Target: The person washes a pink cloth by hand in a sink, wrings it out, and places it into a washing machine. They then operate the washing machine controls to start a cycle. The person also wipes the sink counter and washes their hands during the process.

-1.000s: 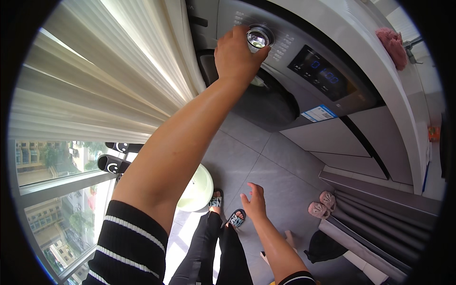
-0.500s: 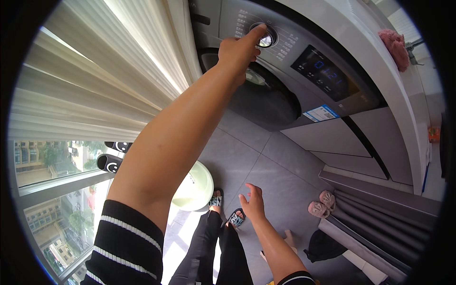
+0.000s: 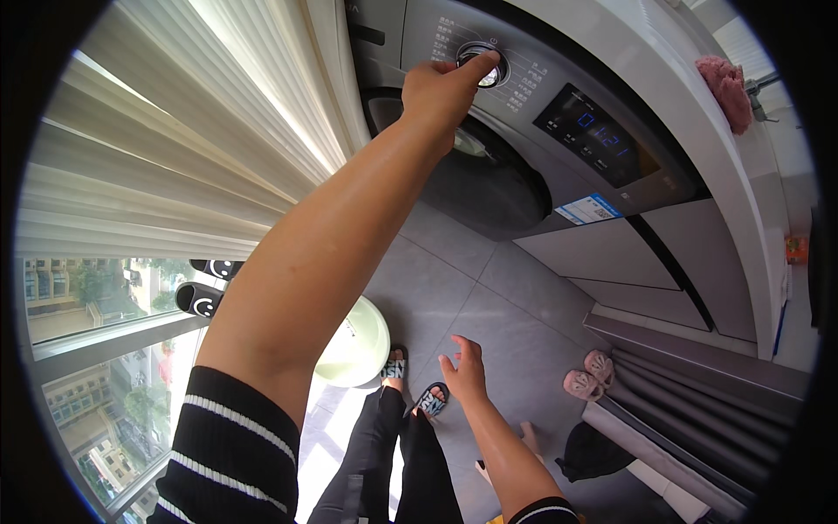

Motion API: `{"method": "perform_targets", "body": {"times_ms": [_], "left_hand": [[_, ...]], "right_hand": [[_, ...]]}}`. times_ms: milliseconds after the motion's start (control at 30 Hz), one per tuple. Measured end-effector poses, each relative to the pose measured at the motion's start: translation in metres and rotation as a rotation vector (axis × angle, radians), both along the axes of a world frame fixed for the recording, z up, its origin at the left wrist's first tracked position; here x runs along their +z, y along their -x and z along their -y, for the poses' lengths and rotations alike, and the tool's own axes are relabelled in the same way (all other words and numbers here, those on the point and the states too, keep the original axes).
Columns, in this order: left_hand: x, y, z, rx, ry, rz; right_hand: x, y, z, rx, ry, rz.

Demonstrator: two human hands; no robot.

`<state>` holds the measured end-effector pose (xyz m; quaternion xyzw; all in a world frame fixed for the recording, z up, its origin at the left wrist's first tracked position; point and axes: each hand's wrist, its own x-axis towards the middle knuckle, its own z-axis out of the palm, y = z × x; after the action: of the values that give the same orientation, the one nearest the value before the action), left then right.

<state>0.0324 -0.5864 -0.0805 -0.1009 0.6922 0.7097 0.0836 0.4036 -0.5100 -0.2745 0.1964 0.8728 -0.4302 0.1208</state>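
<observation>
A round silver program knob (image 3: 489, 79) sits on the grey front panel of a washing machine (image 3: 419, 35). My left hand (image 3: 436, 94) reaches up to this dial, thumb across its top and the other fingers curled around its left and lower side. Part of the knob is hidden by the hand. To its right a dark display (image 3: 587, 135) is lit with blue digits. Below the panel is the machine's dark round door (image 3: 502, 188), partly hidden by my wrist. My right hand (image 3: 465, 374) hangs low over the floor, empty, with fingers apart.
A pale green basin (image 3: 371, 349) stands on the grey tiled floor (image 3: 436, 262) beside my feet. Black slippers (image 3: 201, 299) are by the window at left, near a cream curtain (image 3: 175, 157). Pink shoes (image 3: 589, 375) lie at right; a pink cloth (image 3: 724, 92) hangs above.
The thumb of my left hand has shifted rightward over the top of the knob, with the hand turning slightly. My right hand has stayed almost in place.
</observation>
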Motion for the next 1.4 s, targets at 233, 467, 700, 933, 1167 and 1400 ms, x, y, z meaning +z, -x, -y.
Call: {"method": "perform_targets", "body": {"times_ms": [233, 467, 700, 933, 1167, 1400], "left_hand": [[-0.005, 0.002, -0.002, 0.042, 0.016, -0.031], [-0.009, 0.004, -0.003, 0.087, 0.066, -0.108], [0.002, -0.005, -0.003, 0.099, 0.161, -0.154], [0.0, -0.004, -0.002, 0.105, 0.232, -0.179], [0.0, -0.004, -0.001, 0.11, 0.308, -0.262], [-0.002, -0.003, -0.002, 0.128, 0.39, -0.311]], "right_hand": [[-0.004, -0.004, -0.003, -0.01, 0.006, 0.013], [-0.009, -0.009, -0.005, 0.0, -0.006, 0.002], [-0.012, -0.011, -0.008, -0.012, -0.005, 0.014], [-0.017, -0.014, -0.005, 0.0, 0.016, 0.016], [-0.018, -0.012, -0.004, 0.01, 0.013, 0.004], [-0.017, -0.012, -0.004, 0.006, 0.009, 0.023]]}}
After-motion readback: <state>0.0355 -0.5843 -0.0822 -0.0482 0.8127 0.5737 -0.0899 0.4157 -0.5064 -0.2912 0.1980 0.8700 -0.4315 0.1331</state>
